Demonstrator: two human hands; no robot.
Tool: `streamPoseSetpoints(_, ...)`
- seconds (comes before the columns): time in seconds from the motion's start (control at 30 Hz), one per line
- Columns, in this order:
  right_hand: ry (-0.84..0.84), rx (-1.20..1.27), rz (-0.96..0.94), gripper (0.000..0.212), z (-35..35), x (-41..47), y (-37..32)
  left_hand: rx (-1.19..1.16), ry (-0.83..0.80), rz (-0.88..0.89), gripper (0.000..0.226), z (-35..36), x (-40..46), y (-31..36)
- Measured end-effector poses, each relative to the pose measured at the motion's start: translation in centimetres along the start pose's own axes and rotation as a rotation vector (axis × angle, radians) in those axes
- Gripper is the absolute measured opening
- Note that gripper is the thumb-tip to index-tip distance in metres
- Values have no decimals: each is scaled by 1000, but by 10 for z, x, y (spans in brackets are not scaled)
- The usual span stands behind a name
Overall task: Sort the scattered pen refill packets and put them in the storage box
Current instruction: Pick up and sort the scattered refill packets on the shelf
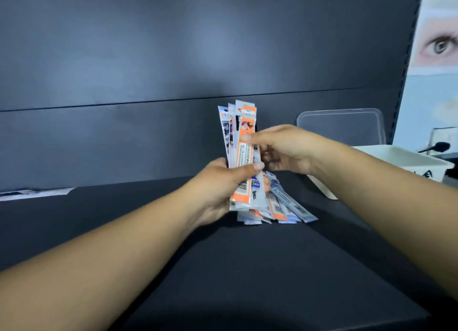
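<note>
Fingers of our right hand pinch the orange packet near its upper part, thumb laid across its face. Our left hand grips the upright bundle of refill packets from below, its thumb pressed over the front of the orange packet and the other fingers curled behind, mostly hidden. We hold the bundle above the dark worktop, fanned slightly at the top. Beneath it, more packets lie in a loose pile on the worktop, blue and orange ones overlapping. To the right stands the white storage box, with a clear lid propped behind it against the dark back panel.
</note>
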State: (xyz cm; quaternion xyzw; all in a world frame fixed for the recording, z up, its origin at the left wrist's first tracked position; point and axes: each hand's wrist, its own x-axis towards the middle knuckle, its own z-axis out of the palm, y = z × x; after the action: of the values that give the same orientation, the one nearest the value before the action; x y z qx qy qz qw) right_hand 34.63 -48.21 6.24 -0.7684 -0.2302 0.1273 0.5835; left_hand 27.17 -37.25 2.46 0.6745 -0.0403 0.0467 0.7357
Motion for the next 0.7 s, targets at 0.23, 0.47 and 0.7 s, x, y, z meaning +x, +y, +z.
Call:
streamPoseSetpoints(0.23, -6, -21, 269, 22, -17, 20, 34, 662, 260, 39, 48, -4, 30, -28)
streamPoseSetpoints(0.47, 227, -297, -19, 29, -4, 25, 56, 745, 331, 90, 33, -6, 35, -42)
streamPoseSetpoints(0.7, 205, -284, 28, 19, -10, 28, 76, 789, 197, 92, 40, -1, 31, -47)
